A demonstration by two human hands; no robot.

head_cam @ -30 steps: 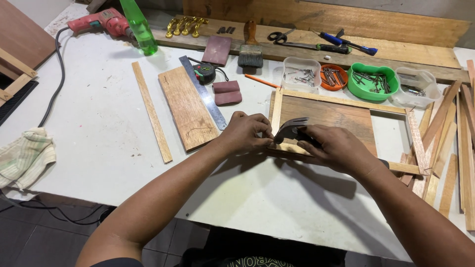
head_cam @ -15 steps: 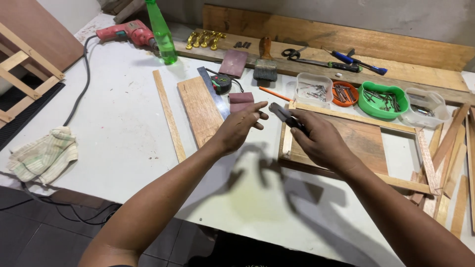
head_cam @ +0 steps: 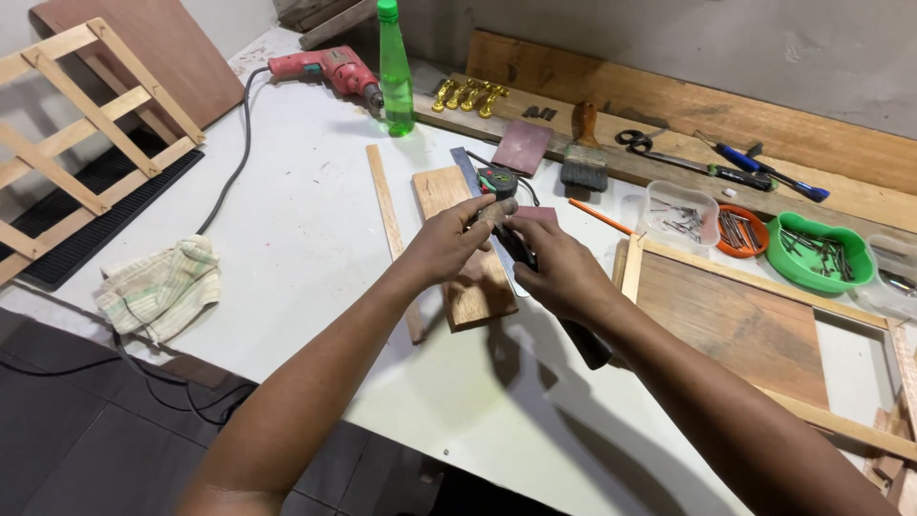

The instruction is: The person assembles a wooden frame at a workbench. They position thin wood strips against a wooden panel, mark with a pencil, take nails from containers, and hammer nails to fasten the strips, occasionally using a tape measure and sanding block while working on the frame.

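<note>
A: What are we holding right now?

B: Our right hand [head_cam: 564, 272] is closing around a dark tool [head_cam: 521, 250], its handle running back under the palm and out below the wrist. Our left hand [head_cam: 451, 241] is pinching the tool's upper end with fingertips and thumb. Both hands are meeting above the plank [head_cam: 457, 239].

A: And where is the plank sitting?

B: It is lying flat on the white table [head_cam: 287, 229], with a thin strip [head_cam: 392, 229] just beside its left edge and a ruler [head_cam: 470, 172] touching its right edge (a tape measure [head_cam: 497, 180] is resting at the ruler's top).

A: Are we getting room to move?

B: Leftward, yes: bare table is stretching toward the cloth [head_cam: 160, 287] near the front edge. Rightward, the frame [head_cam: 735, 320] is sitting near our right forearm. Behind the hands, a brush [head_cam: 585, 162], a clear box [head_cam: 680, 215], an orange lid [head_cam: 740, 229] and a green bowl [head_cam: 820, 253] are crowding the back. The bottle [head_cam: 394, 72] and drill [head_cam: 325, 69] are standing well apart, far left.
</note>
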